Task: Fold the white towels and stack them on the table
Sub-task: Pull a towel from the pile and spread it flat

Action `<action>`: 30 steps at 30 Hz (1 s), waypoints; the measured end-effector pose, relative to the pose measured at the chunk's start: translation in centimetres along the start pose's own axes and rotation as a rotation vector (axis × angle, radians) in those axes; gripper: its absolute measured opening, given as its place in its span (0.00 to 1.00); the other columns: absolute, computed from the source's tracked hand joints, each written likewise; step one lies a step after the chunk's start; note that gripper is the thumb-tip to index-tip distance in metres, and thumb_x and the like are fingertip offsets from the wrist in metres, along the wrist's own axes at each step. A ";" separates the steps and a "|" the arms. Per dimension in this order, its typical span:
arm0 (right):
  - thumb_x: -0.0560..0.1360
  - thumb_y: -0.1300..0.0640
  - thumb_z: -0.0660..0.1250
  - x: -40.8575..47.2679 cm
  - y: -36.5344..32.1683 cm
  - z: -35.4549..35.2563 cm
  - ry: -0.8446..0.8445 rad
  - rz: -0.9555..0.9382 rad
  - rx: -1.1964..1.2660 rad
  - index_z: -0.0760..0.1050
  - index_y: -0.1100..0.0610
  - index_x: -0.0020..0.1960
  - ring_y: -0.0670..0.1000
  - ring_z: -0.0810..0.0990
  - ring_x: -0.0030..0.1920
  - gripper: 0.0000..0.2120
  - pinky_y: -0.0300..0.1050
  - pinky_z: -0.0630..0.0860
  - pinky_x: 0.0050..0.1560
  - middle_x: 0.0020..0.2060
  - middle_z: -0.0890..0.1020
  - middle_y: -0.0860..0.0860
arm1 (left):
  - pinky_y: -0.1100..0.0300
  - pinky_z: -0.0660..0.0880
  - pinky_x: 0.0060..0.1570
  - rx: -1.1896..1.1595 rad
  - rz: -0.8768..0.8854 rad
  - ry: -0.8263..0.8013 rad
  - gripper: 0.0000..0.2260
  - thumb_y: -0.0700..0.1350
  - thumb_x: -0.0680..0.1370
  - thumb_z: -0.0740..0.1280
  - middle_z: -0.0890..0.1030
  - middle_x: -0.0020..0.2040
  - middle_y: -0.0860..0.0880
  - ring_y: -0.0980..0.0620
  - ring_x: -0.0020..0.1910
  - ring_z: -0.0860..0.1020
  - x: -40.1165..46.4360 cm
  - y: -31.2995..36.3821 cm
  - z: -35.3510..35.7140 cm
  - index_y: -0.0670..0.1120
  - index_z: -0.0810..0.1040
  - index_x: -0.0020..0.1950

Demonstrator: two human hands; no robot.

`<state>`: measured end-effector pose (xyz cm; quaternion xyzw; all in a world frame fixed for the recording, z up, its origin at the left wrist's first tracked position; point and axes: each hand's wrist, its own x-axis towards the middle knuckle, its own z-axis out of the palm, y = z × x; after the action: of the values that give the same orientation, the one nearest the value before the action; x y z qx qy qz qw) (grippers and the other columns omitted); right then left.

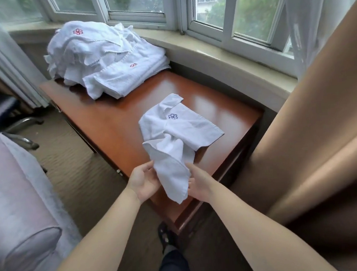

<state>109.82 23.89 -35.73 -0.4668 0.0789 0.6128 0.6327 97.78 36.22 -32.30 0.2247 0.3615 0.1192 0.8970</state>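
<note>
Both hands are busy with one white towel (pixel 171 170) over the near end of the table (pixel 117 127). Her or his left hand (pixel 143 180) sits at the towel's nine o'clock side, palm turned up and toward the cloth, the thumb and fingertips closed on its left edge. At the towel's three o'clock side, the right hand (pixel 199 184) has its fingers tucked against and under the hanging cloth, pinching it lightly. The held towel is crumpled, its upper part bunched and its lower corner hanging down between the two wrists, just off the table's front edge.

Directly behind it, at twelve o'clock from the hands, a second towel with a blue flower mark (pixel 181 124) lies on the reddish wooden top, mostly spread flat with its far corner flipped over; the held towel's bunched top touches or overlaps its near edge, and I cannot tell which. Farther off, toward eleven o'clock, a loose heap of white towels (pixel 103 58) with red flower marks covers the far end of the table, leaning against the window sill (pixel 220 53).

To the left, at nine o'clock, stands a pale upholstered armchair (pixel 18 201). A tan curtain (pixel 313 146) hangs at three o'clock, and a sheer white one (pixel 313 17) above it by the window.
</note>
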 end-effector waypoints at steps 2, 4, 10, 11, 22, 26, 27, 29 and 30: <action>0.79 0.53 0.67 -0.1 0.9 0.5 -0.019 0.004 0.050 0.75 0.59 0.56 0.47 0.75 0.32 0.11 0.38 0.73 0.34 0.35 0.75 0.50 | 0.46 0.68 0.67 -0.005 0.005 0.006 0.15 0.42 0.81 0.57 0.79 0.61 0.37 0.40 0.63 0.76 -0.2 -0.3 0.7 0.37 0.75 0.64; 0.77 0.58 0.69 -0.2 0.4 0.7 0.143 -0.095 0.006 0.76 0.60 0.53 0.48 0.73 0.32 0.08 0.40 0.73 0.33 0.36 0.76 0.52 | 0.46 0.71 0.64 -0.030 0.057 0.067 0.15 0.40 0.80 0.55 0.79 0.61 0.37 0.39 0.62 0.76 -0.3 0.0 1.1 0.37 0.76 0.63; 0.71 0.60 0.64 -3.4 -5.0 -0.3 0.809 -0.716 -0.122 0.71 0.54 0.38 0.53 0.75 0.39 0.04 0.41 0.72 0.38 0.36 0.76 0.48 | 0.48 0.74 0.62 -0.112 0.346 0.587 0.18 0.39 0.81 0.53 0.77 0.63 0.42 0.41 0.62 0.76 0.9 1.6 -0.2 0.38 0.73 0.67; 0.70 0.60 0.63 -3.8 -5.2 -0.7 0.891 -0.747 -0.237 0.71 0.53 0.38 0.54 0.75 0.41 0.03 0.42 0.71 0.39 0.38 0.76 0.48 | 0.48 0.75 0.61 -0.015 0.352 0.723 0.17 0.41 0.80 0.56 0.78 0.63 0.42 0.41 0.61 0.77 1.1 1.2 -0.8 0.38 0.74 0.67; 0.76 0.56 0.58 0.4 -5.3 -0.8 0.711 -0.304 -1.339 0.72 0.57 0.64 0.58 0.73 0.62 0.18 0.46 0.72 0.54 0.63 0.72 0.56 | 0.54 0.74 0.54 1.513 0.270 0.617 0.08 0.40 0.75 0.60 0.80 0.54 0.45 0.43 0.56 0.76 4.8 0.6 -1.9 0.47 0.78 0.50; 0.78 0.56 0.57 3.6 -7.8 -0.1 0.679 -0.238 -1.246 0.63 0.57 0.71 0.58 0.75 0.61 0.22 0.45 0.70 0.51 0.63 0.75 0.56 | 0.55 0.73 0.56 1.587 0.353 0.405 0.11 0.39 0.76 0.62 0.79 0.58 0.45 0.44 0.58 0.76 9.0 3.2 0.8 0.44 0.78 0.56; 0.79 0.55 0.57 4.6 -8.4 -0.1 0.707 -0.214 -1.230 0.62 0.58 0.72 0.58 0.76 0.60 0.22 0.45 0.70 0.50 0.62 0.75 0.56 | 0.55 0.72 0.57 1.601 0.362 0.370 0.12 0.39 0.76 0.62 0.77 0.60 0.45 0.45 0.59 0.75 10.3 3.9 1.6 0.44 0.77 0.58; 0.79 0.55 0.58 6.5 -9.9 -0.1 0.792 -0.182 -1.201 0.58 0.58 0.73 0.58 0.77 0.58 0.24 0.45 0.69 0.47 0.61 0.77 0.55 | 0.55 0.71 0.60 1.641 0.368 0.324 0.15 0.40 0.76 0.62 0.73 0.65 0.45 0.45 0.61 0.74 13.3 5.6 3.0 0.45 0.76 0.62; 0.79 0.55 0.58 7.4 -10.8 0.0 0.833 -0.166 -1.186 0.55 0.58 0.75 0.58 0.77 0.57 0.27 0.44 0.69 0.45 0.59 0.77 0.55 | 0.55 0.71 0.60 1.665 0.369 0.312 0.16 0.41 0.77 0.62 0.71 0.66 0.45 0.45 0.61 0.74 14.7 6.4 3.7 0.46 0.75 0.64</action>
<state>120.76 31.10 -35.42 -0.9300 -0.0679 0.2742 0.2350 110.50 46.20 -35.55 0.8445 0.4077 -0.0112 0.3471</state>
